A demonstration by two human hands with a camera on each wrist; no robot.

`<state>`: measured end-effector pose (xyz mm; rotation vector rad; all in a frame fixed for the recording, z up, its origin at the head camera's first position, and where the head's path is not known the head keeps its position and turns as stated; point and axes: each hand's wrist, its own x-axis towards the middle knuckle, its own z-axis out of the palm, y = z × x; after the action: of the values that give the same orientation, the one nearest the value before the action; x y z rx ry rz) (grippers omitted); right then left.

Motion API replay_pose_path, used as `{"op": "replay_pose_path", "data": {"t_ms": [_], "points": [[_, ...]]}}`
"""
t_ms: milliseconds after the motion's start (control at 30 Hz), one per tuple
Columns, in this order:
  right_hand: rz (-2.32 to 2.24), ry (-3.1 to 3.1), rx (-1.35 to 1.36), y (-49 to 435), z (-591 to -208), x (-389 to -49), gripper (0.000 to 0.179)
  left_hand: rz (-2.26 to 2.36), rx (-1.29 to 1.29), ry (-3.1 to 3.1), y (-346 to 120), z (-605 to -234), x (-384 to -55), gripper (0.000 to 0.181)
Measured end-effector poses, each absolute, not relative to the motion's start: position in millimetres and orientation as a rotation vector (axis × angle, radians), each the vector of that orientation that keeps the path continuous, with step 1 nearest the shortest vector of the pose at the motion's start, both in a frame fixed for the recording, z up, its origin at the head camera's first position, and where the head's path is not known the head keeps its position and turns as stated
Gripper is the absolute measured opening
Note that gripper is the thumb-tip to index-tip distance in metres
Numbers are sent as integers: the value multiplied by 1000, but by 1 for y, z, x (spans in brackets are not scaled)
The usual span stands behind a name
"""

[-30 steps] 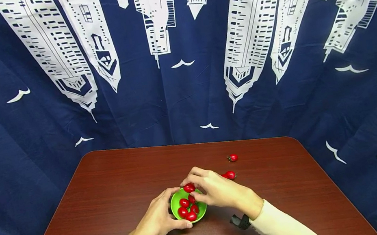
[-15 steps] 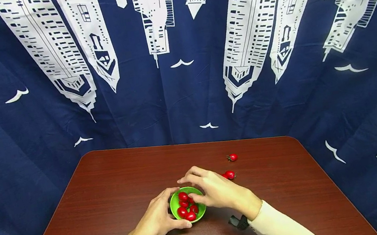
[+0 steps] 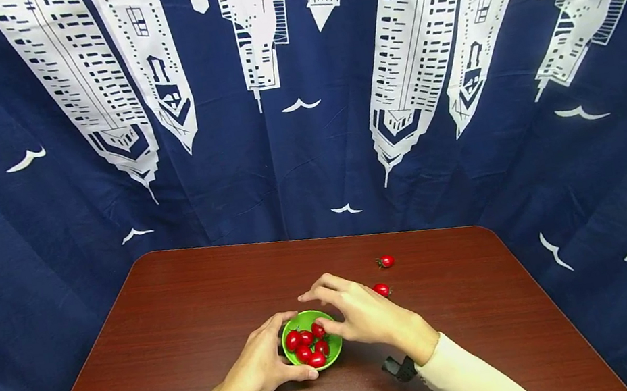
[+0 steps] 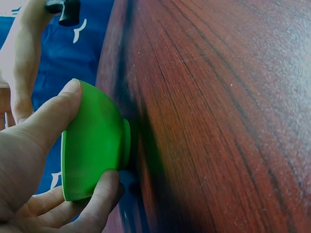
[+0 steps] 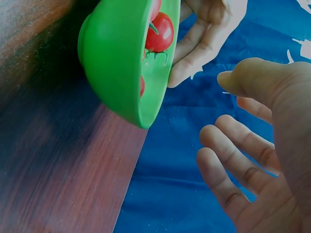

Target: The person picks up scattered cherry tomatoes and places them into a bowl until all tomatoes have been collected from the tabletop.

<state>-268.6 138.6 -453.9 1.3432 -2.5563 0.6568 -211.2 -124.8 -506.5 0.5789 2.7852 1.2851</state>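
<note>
My left hand [image 3: 261, 362] holds a small green bowl [image 3: 304, 321] by its side, thumb at the near rim and fingers around the far side. In the left wrist view the thumb lies at the rim of the bowl [image 4: 95, 141] and a finger lies low on its wall. Several red cherry tomatoes [image 3: 303, 353] lie inside, some with green stems. My right hand [image 3: 362, 311] hovers over the bowl's right side with fingers spread and nothing in them. The right wrist view shows those fingers [image 5: 228, 141] apart from the bowl [image 5: 116, 63].
Two cherry tomatoes lie loose on the brown wooden table [image 3: 211, 287]: one farther back [image 3: 385, 261], and a nearer tomato [image 3: 382, 290] partly behind my right hand. A blue cloth [image 3: 238, 187] with white buildings hangs beyond the table's far edge.
My right hand has let go of a cherry tomato, which dropped into the bowl and rolled to its left side. The right fingers have spread; the left hand stays on the bowl.
</note>
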Motion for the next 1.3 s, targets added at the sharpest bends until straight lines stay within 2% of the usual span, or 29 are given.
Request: {"op": "replay_pose_path", "data": {"t_ms": [467,1300], "points": [[550,-2571,1189,163,-460,-274,47,1375,568,2706,-124,-507,-212,103],[598,-2749,886,246,-480,-296,63,1381,542,2717,-123,-510,-213,106]]}}
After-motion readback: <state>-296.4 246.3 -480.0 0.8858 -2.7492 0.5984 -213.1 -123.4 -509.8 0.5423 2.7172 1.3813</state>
